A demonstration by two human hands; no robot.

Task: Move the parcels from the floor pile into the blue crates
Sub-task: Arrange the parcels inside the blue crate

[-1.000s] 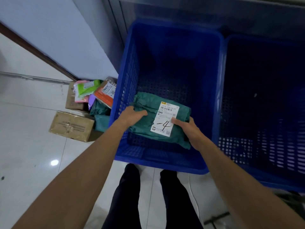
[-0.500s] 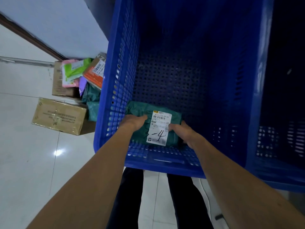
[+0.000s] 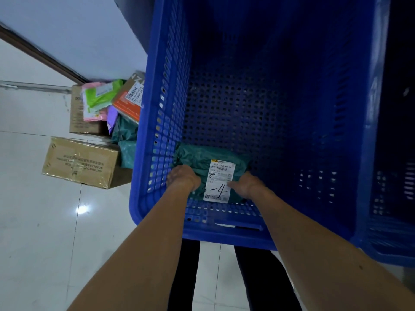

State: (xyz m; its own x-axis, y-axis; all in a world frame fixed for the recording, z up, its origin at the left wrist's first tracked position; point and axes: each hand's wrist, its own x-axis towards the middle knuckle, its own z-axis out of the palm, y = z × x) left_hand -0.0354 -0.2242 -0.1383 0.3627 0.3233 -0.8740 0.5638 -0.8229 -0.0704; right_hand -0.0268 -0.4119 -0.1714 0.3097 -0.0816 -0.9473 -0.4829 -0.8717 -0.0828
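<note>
A green plastic parcel with a white shipping label marked "4" lies on the floor of the left blue crate, near its front wall. My left hand grips the parcel's left end and my right hand holds its right side, fingers on the label. Both arms reach over the crate's front rim. The floor pile of parcels sits to the left of the crate, against the wall.
A second blue crate stands right of the first, touching it. The pile holds a brown cardboard box, another box behind it, pink and green mailers, an orange package and teal bags. White tiled floor spreads to the left. My dark trouser legs are below the crate.
The parcel has gone down from above the crate's front rim to its bottom, still in both hands. The camera has moved closer over the crate.
</note>
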